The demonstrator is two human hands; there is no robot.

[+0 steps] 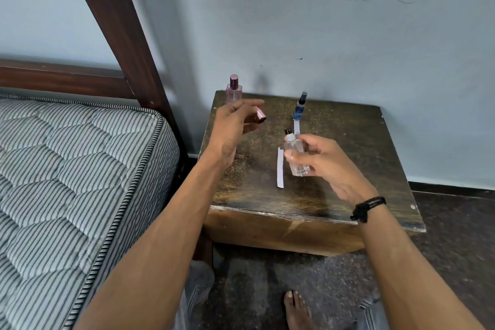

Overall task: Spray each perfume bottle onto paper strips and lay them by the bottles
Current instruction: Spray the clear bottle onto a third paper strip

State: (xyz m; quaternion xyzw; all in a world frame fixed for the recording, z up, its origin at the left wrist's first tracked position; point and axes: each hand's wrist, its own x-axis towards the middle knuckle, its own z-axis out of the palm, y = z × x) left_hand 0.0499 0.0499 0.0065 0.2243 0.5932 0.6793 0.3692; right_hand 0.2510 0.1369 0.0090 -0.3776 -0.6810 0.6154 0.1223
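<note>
Paper strip (280, 168), thin and white, lies flat on my scratched wooden table (356, 158), just left of the clear glass bottle (296, 159) my right hand (325, 166) grips above the top. Farther back my left hand (232, 126) pinches a shiny pink cap (258, 116). Near the wall stand a pink bottle (233, 88) and a blue bottle (300, 108), with another strip (296, 127) by it.

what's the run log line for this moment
left hand: holds pink cap | right hand: holds clear bottle, uncapped | paper strip: flat on table
</note>
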